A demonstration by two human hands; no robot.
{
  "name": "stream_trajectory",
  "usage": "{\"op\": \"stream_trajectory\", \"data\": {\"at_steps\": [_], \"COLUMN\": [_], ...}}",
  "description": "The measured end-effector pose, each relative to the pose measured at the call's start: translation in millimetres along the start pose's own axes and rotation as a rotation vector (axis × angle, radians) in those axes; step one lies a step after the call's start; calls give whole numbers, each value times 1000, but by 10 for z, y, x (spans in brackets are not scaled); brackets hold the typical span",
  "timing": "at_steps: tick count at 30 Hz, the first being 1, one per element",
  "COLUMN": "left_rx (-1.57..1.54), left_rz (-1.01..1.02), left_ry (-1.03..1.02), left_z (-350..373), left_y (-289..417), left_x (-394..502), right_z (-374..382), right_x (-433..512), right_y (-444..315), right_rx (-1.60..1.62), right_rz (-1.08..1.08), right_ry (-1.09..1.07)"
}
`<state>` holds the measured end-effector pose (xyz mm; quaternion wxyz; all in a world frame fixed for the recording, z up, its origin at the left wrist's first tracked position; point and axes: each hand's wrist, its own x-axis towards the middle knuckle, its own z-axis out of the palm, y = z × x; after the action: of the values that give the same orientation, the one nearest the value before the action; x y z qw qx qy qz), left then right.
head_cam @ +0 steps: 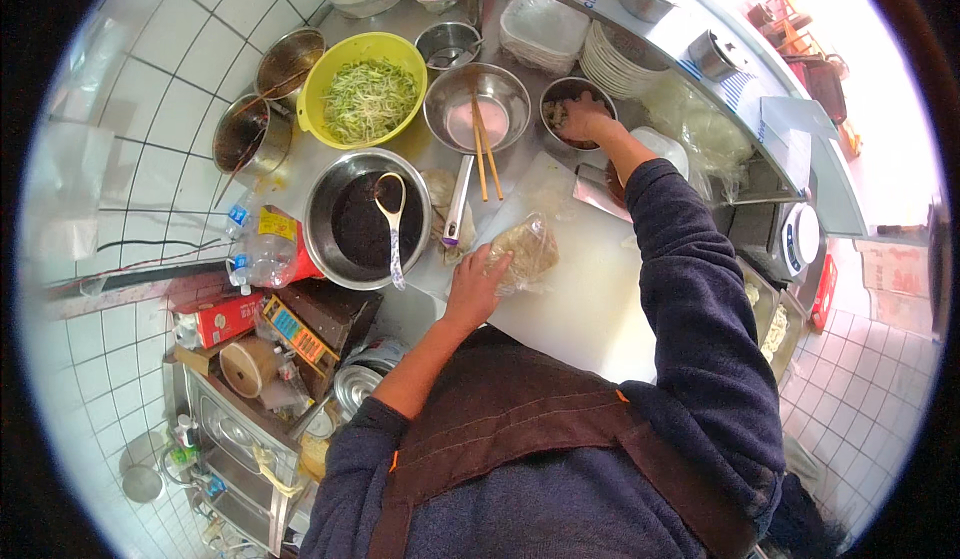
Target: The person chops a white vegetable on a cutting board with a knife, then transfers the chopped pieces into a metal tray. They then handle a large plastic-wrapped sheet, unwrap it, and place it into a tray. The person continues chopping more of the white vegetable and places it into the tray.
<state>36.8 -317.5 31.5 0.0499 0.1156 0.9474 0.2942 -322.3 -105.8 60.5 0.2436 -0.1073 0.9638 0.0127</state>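
My left hand [476, 283] grips the edge of a clear plastic bag [536, 248] with a flat, brownish food inside, perhaps bread. The bag rests on a white cutting board [600, 289]. At the end of my outstretched arm, my right hand [586, 118] reaches into a steel bowl [549, 133] of chopped, pale brown food. Its fingertips are hidden down in the bowl, so their grip does not show. Partly behind my right forearm lies a broad metal blade [602, 197], probably a cleaver.
A steel pan [444, 133] holds wooden chopsticks [481, 155]. Left of it stand a yellow basin [309, 109] of shredded vegetables and a steel basin [319, 255] of dark liquid with a spoon [395, 236]. Stacked plates [611, 64] and a kitchen scale [801, 238] are to the right.
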Motion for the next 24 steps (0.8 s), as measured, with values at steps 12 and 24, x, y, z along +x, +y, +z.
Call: {"op": "stream_trajectory", "data": {"at_steps": [12, 24], "left_rx": [44, 56], "left_rz": [-4, 48], "left_ry": [-89, 100], "left_z": [-70, 210], "left_y": [-60, -133], "left_x": [88, 500], "right_z": [81, 2027], "right_x": [-646, -4080], "right_y": [370, 497], "right_rx": [431, 761], "right_rz": [-314, 598], "right_ry": [749, 899]}}
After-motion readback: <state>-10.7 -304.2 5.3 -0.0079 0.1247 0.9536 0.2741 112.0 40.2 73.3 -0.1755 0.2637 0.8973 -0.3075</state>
